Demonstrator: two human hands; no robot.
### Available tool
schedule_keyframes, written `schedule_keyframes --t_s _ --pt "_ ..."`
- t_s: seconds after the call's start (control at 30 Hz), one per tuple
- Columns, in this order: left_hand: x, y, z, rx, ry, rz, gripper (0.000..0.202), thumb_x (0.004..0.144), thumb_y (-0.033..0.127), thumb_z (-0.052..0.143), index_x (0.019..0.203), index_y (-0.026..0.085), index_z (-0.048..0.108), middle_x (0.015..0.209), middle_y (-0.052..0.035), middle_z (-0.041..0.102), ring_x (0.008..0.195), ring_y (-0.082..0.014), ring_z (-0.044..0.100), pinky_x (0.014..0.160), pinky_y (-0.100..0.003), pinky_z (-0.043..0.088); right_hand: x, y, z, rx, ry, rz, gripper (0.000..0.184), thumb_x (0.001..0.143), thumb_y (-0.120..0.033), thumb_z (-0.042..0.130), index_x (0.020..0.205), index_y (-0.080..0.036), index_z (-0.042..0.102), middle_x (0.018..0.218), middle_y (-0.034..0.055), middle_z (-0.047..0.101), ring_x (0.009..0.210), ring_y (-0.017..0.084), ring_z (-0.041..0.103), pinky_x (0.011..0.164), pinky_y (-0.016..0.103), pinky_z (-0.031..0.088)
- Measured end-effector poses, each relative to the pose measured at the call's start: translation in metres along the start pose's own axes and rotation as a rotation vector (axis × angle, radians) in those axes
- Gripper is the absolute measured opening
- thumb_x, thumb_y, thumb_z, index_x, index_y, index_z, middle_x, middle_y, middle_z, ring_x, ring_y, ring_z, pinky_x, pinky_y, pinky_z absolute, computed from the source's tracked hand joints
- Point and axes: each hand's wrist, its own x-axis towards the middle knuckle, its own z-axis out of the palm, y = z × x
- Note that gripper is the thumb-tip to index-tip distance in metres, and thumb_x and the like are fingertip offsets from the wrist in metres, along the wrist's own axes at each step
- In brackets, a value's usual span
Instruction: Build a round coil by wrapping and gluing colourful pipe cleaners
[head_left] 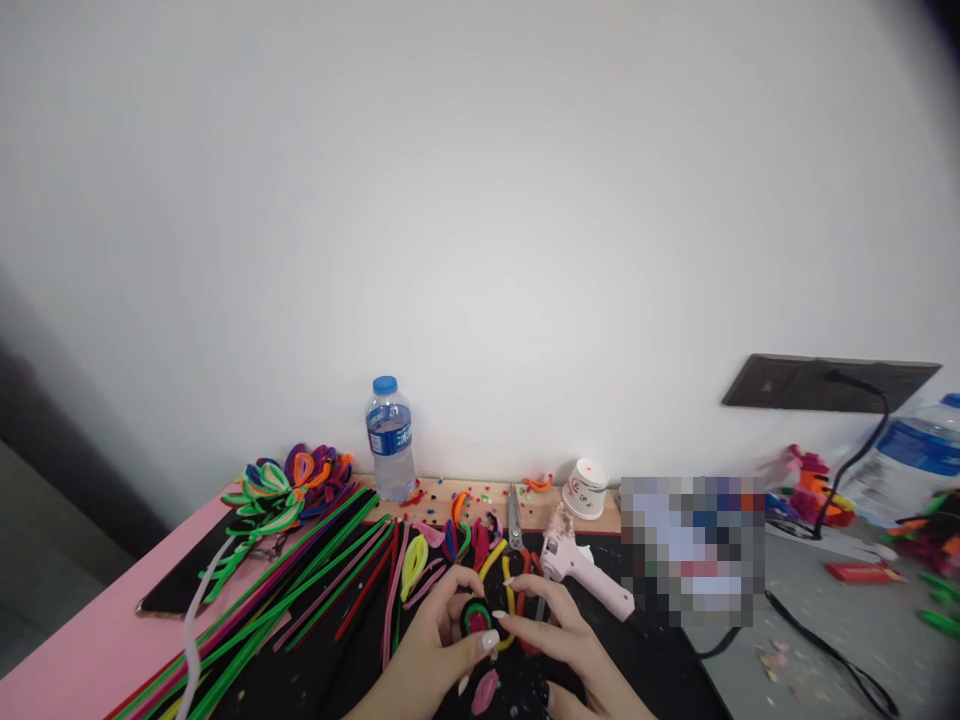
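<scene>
Lower centre: left hand (441, 640) pinches one fuzzy black-green-pink coil (477, 620); right hand (564, 640) (fingers parted) sits beside it; one glue gun (589, 577) lies near.

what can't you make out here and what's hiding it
Head view throughout:
Back of the small round black, green and pink fuzzy coil: hidden by its front and the left hand.
Things in the pixelated patch: blurred out by mosaic blocks.
Marks on the white paper cup: too small to read.
Clear plastic bottle with a blue label, far right: cut off by the right edge.
</scene>
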Motion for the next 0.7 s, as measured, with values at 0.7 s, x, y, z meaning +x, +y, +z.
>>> schedule_keyframes --t_s 0.7 --pt "0.0002 -0.0046 -0.0029 0.018 0.010 -0.006 0.038 0.071 0.041 0.073 0.089 0.023 0.044 0.058 0.0107 0.044 0.040 -0.0029 0.030 0.037 -0.015 0.021 -0.0011 0.0017 0.0000 0.025 0.018 0.002 0.057 0.076 -0.008 0.051 0.127 -0.032 0.057 0.139 0.0077 0.048 0.131 0.026 0.042 0.105 0.045 0.037"
